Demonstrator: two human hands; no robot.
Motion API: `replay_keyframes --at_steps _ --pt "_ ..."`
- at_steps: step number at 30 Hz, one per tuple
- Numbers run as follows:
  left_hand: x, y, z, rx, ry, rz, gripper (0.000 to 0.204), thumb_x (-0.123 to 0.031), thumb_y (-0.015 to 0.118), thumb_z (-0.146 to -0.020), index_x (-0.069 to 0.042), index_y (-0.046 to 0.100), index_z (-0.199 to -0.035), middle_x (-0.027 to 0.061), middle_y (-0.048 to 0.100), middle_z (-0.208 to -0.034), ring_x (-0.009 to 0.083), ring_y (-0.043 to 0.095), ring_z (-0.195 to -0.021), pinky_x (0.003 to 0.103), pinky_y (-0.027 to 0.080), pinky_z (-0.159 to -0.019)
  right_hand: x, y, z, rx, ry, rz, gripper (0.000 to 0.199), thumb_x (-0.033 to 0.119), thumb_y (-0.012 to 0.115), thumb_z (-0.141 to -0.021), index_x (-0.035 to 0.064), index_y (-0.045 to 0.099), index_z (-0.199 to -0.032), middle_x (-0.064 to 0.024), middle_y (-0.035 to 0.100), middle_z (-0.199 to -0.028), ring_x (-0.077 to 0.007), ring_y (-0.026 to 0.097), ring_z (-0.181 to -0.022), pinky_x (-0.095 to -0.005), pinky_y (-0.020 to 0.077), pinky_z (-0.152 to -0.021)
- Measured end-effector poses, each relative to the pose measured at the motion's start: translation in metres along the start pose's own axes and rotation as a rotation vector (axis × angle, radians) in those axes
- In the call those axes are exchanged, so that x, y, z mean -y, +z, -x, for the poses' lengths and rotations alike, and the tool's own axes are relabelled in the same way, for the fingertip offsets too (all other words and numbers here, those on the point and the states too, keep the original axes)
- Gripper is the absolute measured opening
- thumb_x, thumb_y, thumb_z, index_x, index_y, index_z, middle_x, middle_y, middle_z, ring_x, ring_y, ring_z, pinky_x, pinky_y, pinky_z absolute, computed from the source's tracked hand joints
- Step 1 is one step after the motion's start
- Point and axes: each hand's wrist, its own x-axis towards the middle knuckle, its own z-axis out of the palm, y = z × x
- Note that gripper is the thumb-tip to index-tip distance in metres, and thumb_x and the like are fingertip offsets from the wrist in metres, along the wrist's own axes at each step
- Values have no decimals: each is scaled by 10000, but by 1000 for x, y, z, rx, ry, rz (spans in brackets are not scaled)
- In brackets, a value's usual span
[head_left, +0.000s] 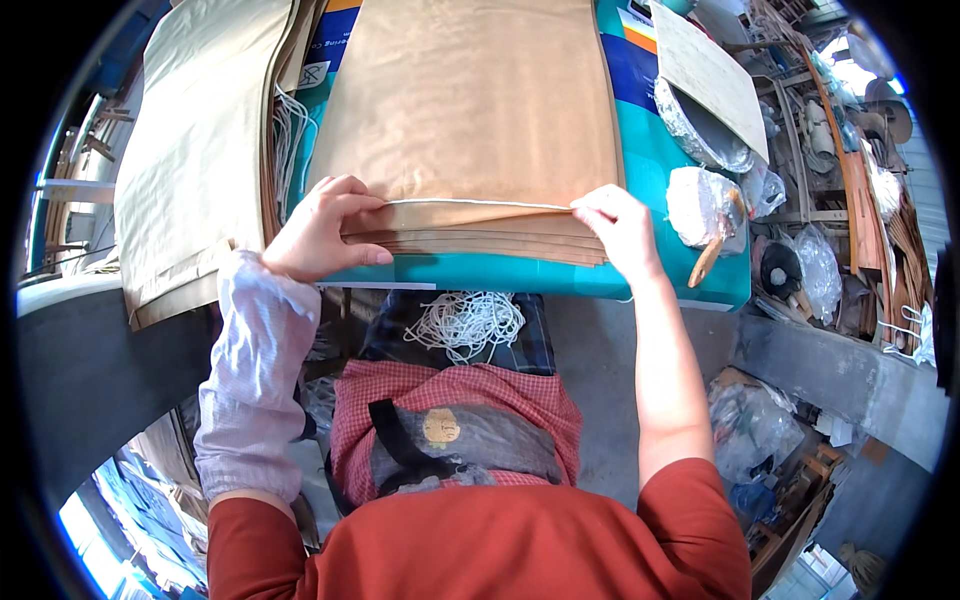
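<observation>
A stack of brown paper sheets (480, 100) lies in front of me, with several staggered edges fanned out at its near end. Across the top sheet, close to that end, runs a taut white string (480, 203). My left hand (325, 228) has its fingertips closed on the string's left end, its thumb lower down by the sheet edges. At the right end, my right hand (622, 228) pinches the string between thumb and fingers. A loose heap of white strings (465, 325) rests on my lap.
Left of the stack lies another pile of paper (200, 130), with white strings (290, 135) hanging beside it. The teal tabletop (640, 180) also bears a plastic-wrapped bowl (700, 125) under a pale board (710, 70), and a wooden-handled brush (708, 258) on plastic. Cluttered shelving (820, 150) stands at right.
</observation>
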Motion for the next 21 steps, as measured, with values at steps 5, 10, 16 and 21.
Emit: replay_keyframes --at_steps 5,10,16,21 --pt "16 12 -11 -196 -438 74 184 -121 726 -743 29 669 -832 144 613 -823 283 591 -741 336 476 -685 -1 17 -19 -113 182 13 126 112 740 -767 24 656 -734 -76 621 -696 -156 586 -624 -281 454 -577" --pt "2 45 -14 -406 -413 -375 186 -147 657 -817 -8 576 -910 163 600 -896 349 591 -806 401 473 -709 7 37 -12 -293 2 729 290 147 692 -802 88 595 -1069 -121 584 -1053 -259 579 -916 -385 500 -726" --pt "-57 72 -24 -234 -30 -480 704 -337 691 -787 64 430 -1303 244 483 -1311 383 423 -1262 442 326 -1061 75 100 2 115 -322 471 616 274 589 -876 -23 389 -1377 -197 418 -1406 -327 375 -1323 -455 260 -1123" --pt "-13 61 2 -233 -440 -506 753 -348 626 -860 109 315 -1372 274 340 -1436 390 286 -1365 416 226 -1133 9 46 21 -11 146 743 843 503 497 -914 -104 212 -1423 -299 183 -1496 -383 199 -1405 -453 196 -1146"
